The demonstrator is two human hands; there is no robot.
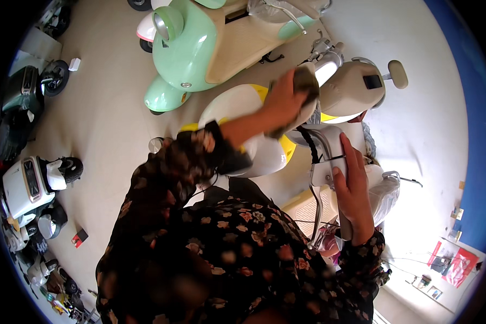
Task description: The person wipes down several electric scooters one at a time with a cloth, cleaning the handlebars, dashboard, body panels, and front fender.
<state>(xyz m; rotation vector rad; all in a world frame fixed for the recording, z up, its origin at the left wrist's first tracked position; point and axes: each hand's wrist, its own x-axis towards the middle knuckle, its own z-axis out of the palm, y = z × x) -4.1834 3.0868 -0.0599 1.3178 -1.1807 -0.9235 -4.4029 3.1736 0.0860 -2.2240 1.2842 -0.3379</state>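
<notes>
A white scooter with yellow trim (pixel 236 102) stands right in front of me. My left hand (pixel 282 103) reaches across to its front near the handlebar and is closed on a dark brownish cloth (pixel 308 87), which is smeared by motion. Some of the cloth hangs below the fingers. My right hand (pixel 353 186) lies flat along the grey handlebar housing (pixel 328 141), fingers stretched out and holding nothing. A brake lever (pixel 316 213) curves down beside that hand.
A mint-green scooter (pixel 191 54) with a beige footboard stands ahead. Beyond the handlebar is a beige-seated scooter (pixel 353 86) by the white wall. Several more scooters line the left side, including a white one (pixel 27 186). A small red-and-black box (pixel 80 238) lies on the floor.
</notes>
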